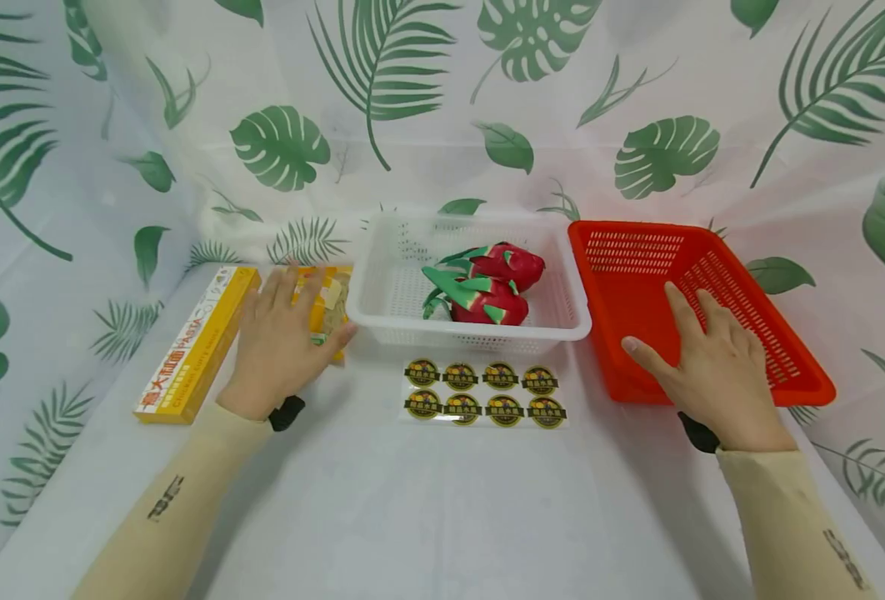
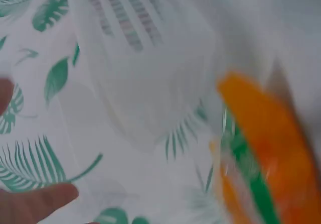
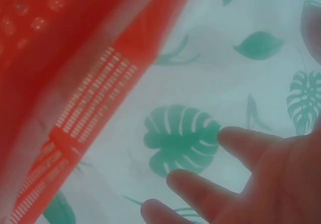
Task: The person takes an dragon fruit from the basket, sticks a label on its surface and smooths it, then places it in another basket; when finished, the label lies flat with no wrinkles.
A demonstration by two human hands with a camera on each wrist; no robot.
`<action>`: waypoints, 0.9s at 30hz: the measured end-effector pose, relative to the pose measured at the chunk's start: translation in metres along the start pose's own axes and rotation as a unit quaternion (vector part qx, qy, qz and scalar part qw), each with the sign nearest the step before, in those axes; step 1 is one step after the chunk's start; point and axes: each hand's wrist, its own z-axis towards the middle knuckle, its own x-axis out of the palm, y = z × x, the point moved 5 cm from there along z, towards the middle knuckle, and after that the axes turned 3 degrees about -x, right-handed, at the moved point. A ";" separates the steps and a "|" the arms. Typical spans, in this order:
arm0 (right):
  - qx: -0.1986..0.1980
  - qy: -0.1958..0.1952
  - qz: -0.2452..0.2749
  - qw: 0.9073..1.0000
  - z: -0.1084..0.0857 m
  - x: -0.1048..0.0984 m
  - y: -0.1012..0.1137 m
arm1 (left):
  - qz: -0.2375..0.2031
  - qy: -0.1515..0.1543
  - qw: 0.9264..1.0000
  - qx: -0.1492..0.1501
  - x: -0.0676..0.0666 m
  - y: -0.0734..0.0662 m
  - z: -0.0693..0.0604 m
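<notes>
My left hand [image 1: 279,337], fingers spread and straight, hovers over a yellow packet [image 1: 335,304] with a clear window, partly hidden beneath it. The packet's orange and green edge [image 2: 268,153] shows blurred in the left wrist view. Left of that hand lies a long yellow and white pasta box [image 1: 198,346]. My right hand [image 1: 716,375] hangs above the front of a red plastic basket [image 1: 633,392], its fingers apart and holding nothing. Between the hands, a white plastic basket [image 1: 468,333] contains two red dragon fruits [image 1: 491,302] with green tips.
A sheet of round black and gold stickers [image 1: 485,393] lies flat in front of the white basket. White cloth printed with green leaves [image 1: 281,148] covers the wall behind and the sides. The red basket stands right beside the white one.
</notes>
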 end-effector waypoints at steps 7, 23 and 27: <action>-0.008 0.002 0.016 1.000 0.007 -0.003 0.012 | -0.250 -0.036 0.968 0.018 0.015 -0.032 -0.020; -0.067 0.073 0.010 0.995 0.043 0.003 0.058 | -0.603 0.281 0.733 -0.145 0.101 -0.068 -0.012; -0.075 0.097 0.032 0.992 0.052 0.006 0.074 | -0.632 0.269 0.712 -0.146 0.103 -0.070 -0.007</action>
